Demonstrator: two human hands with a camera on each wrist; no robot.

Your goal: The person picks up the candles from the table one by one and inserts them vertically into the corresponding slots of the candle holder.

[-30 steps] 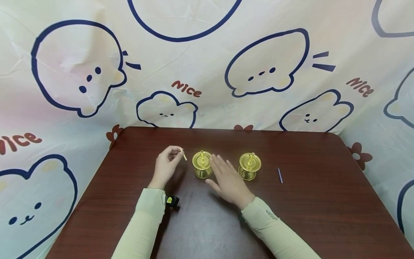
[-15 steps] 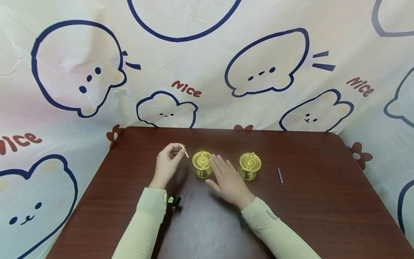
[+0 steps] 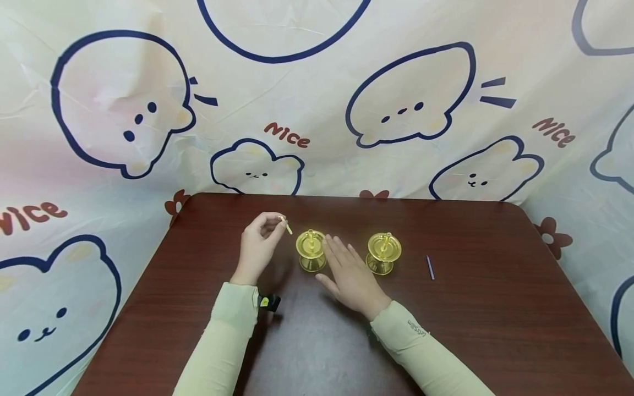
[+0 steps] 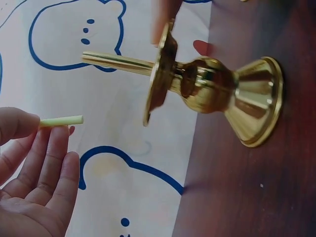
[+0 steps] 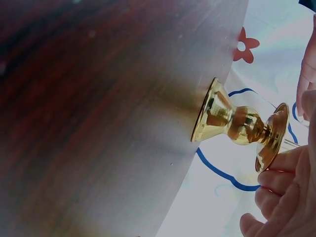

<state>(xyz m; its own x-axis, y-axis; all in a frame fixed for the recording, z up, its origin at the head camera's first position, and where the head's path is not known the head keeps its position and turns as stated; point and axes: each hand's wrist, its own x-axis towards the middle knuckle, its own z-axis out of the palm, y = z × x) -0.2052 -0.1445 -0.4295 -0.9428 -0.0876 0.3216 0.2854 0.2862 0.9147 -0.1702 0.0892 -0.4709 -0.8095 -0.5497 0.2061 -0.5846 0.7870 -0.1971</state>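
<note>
Thumb and fingers of my left hand pinch a thin pale yellow stick, one end jutting out past the fingertips. That hand is raised just left of a shiny gold candle holder, which stands upright on the table and has a round dish and a thin upright tube. My right hand stretches in from the right with its fingers extended, the fingertips right at the rim of the holder's dish. A second gold holder stands behind the right hand.
A thin purple stick lies on the dark wooden table, right of the second holder. A cloth printed with cartoon bears hangs behind the table and at its sides.
My left hand has moved a little up and to the right, bringing the stick higher and nearer the first holder. The right hand and both holders have stayed put.
</note>
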